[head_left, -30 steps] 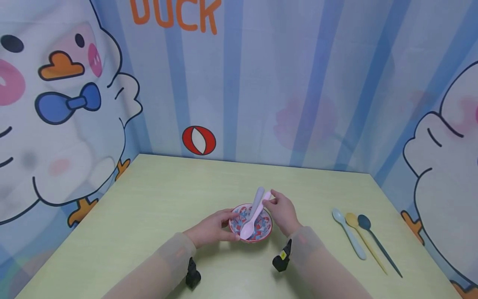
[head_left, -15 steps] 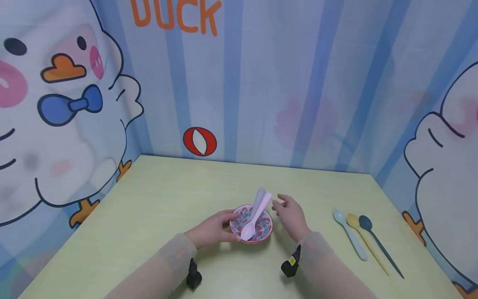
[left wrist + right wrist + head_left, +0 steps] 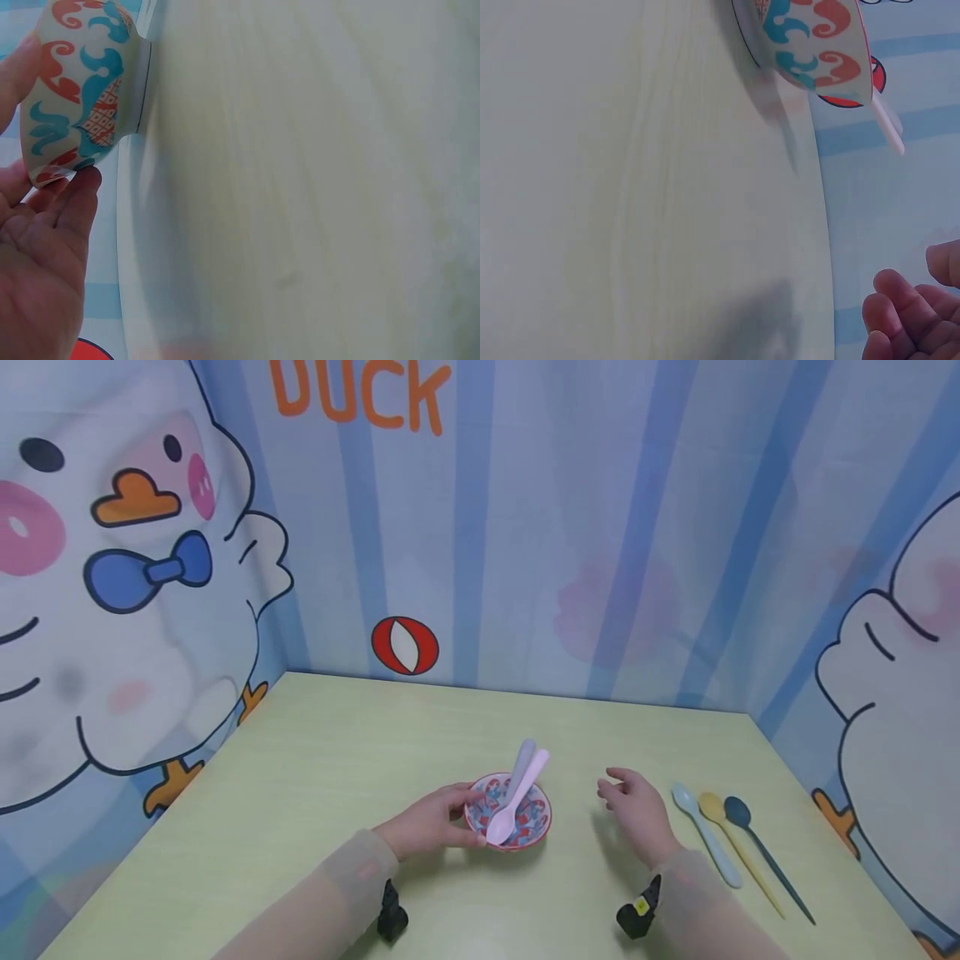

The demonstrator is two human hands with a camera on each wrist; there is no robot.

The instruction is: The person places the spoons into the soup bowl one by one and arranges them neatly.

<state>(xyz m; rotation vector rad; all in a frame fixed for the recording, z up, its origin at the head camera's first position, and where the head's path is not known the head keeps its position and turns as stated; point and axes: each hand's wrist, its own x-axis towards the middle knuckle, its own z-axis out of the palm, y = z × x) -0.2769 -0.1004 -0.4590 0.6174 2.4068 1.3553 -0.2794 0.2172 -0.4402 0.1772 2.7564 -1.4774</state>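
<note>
Duck-print walls point(image 3: 525, 527) enclose a pale desk point(image 3: 337, 760) where the left hand point(image 3: 427, 821) grips a patterned bowl point(image 3: 542, 820) holding two spoons, the right hand point(image 3: 637, 814) hovering released beside it; the left wrist view alone shows fingertips point(image 3: 79, 187) under the rim.

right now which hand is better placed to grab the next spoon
Right. The right hand hangs open, holding nothing, just beside the three spoons lying on the table. The left hand is holding the bowl, farther from them.
</note>
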